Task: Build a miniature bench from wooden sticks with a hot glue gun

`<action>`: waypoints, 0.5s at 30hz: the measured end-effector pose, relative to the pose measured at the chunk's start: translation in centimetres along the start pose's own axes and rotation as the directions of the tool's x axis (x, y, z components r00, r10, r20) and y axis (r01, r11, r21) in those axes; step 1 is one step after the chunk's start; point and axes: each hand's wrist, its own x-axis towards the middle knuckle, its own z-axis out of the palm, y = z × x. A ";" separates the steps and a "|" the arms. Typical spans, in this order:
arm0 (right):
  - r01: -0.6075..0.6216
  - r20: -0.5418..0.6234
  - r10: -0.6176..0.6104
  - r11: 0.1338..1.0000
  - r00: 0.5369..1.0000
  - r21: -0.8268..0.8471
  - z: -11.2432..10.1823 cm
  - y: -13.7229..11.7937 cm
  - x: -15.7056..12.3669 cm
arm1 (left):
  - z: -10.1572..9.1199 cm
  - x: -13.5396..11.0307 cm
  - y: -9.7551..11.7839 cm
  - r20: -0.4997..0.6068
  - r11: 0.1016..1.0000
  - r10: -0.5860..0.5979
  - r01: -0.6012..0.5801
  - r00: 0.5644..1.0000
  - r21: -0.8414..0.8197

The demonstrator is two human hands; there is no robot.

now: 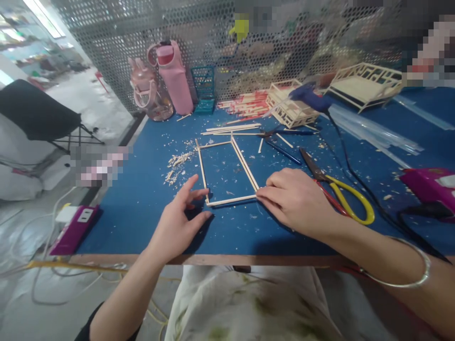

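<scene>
Left fingers [197, 194] stand apart at the stick frame [232, 200]; right fingers [272, 194] pinch its corner.

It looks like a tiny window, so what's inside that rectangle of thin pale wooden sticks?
Inside the rectangle of thin pale wooden sticks, you see speckled blue tabletop. What lies directly under the sticks is covered.

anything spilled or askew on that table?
Yes: loose wood scraps lie heaped left of the stick frame, with more scattered across the blue table. Looks like uncleared cutting waste.
</scene>
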 end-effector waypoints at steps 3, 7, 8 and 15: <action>-0.016 0.019 0.016 1.000 1.000 -0.002 0.5 0.0 -0.3 | 0.6 0.5 0.4 -0.026 0.996 -0.049 0.046 0.998 -0.076; -0.046 0.041 0.045 0.999 0.998 0.029 0.8 0.4 -0.7 | 1.0 0.7 0.5 -0.056 0.992 -0.078 0.072 0.995 -0.105; -0.052 0.042 0.051 0.998 0.998 0.038 0.9 0.4 -0.7 | 1.0 0.7 0.5 -0.059 0.994 -0.072 0.067 0.996 -0.086; -0.144 0.048 0.139 0.981 0.989 0.129 1.4 0.2 -0.6 | 1.5 0.7 0.5 -0.088 0.999 -0.020 0.024 0.996 0.044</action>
